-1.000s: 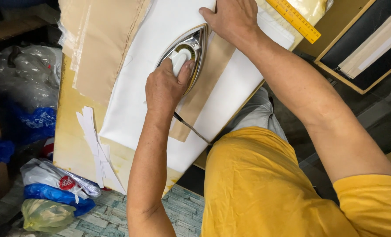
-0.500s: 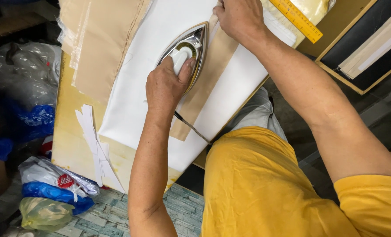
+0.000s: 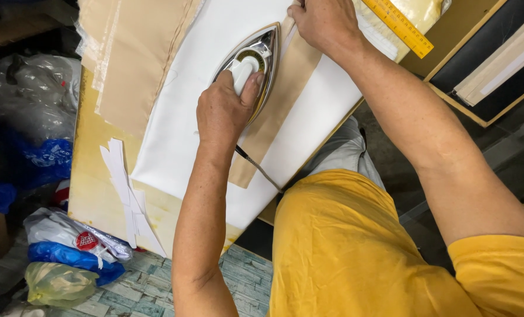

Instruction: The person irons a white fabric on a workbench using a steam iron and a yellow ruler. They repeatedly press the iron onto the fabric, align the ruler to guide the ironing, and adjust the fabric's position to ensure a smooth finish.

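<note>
Left grip point(image 3: 224, 108) clasps the iron point(image 3: 251, 64); right hand point(image 3: 323, 23) pins tan strip point(image 3: 279, 100).

Ironing a tan strip on white cloth
Left hand point(image 3: 224, 111) grips the iron point(image 3: 251, 64) handle; right hand point(image 3: 323, 23) presses the strip point(image 3: 285, 94) flat on the cloth point(image 3: 185, 129), a yellow ruler point(image 3: 398, 26) lying near on the bench point(image 3: 94, 194)

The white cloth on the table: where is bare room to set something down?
The white cloth lies bare between the iron and the tan fabric pile, and below the tan strip. It is crowded near the right hand and yellow ruler. White paper scraps cover the near edge.
</note>
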